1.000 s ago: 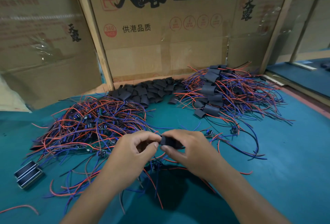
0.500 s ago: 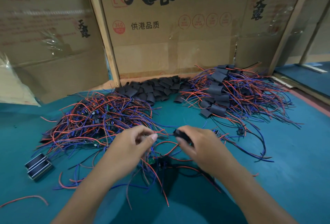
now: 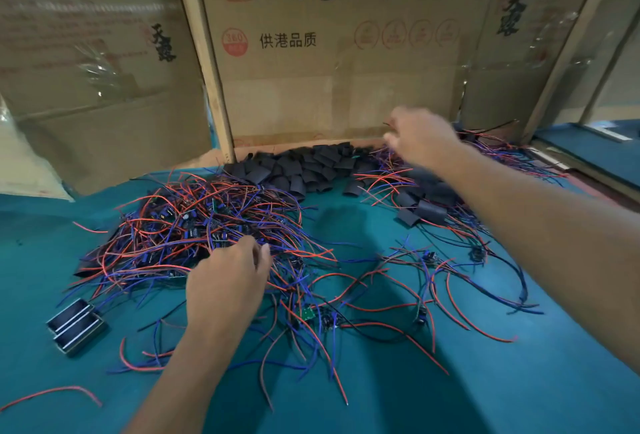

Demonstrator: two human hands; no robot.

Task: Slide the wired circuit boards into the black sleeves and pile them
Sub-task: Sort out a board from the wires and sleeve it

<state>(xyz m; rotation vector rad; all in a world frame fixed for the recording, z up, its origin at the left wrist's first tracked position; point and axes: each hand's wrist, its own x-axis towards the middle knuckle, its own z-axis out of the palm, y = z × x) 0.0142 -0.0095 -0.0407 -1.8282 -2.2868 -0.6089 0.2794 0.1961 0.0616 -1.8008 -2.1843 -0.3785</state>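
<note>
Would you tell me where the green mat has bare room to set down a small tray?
Bare mat lies at the near right, between the loose wires and the right forearm. A smaller patch sits between the unsleeved pile and the sleeved pile. The near left is crowded with stray wires around the left hand.

Head view. A teal desk [image 3: 450, 381] carries a tangle of wired boards [image 3: 180, 229] at left, loose black sleeves [image 3: 298, 170] at the rear centre, and a pile of sleeved boards [image 3: 429, 201] at right. The left hand [image 3: 225, 281] rests on the tangle's near edge, fingers curled. The right hand [image 3: 420, 137], blurred, reaches over the sleeved pile; its grip is unclear. Printed cardboard [image 3: 329, 53] stands behind. Two metal blocks [image 3: 74, 329] lie near left.
</note>
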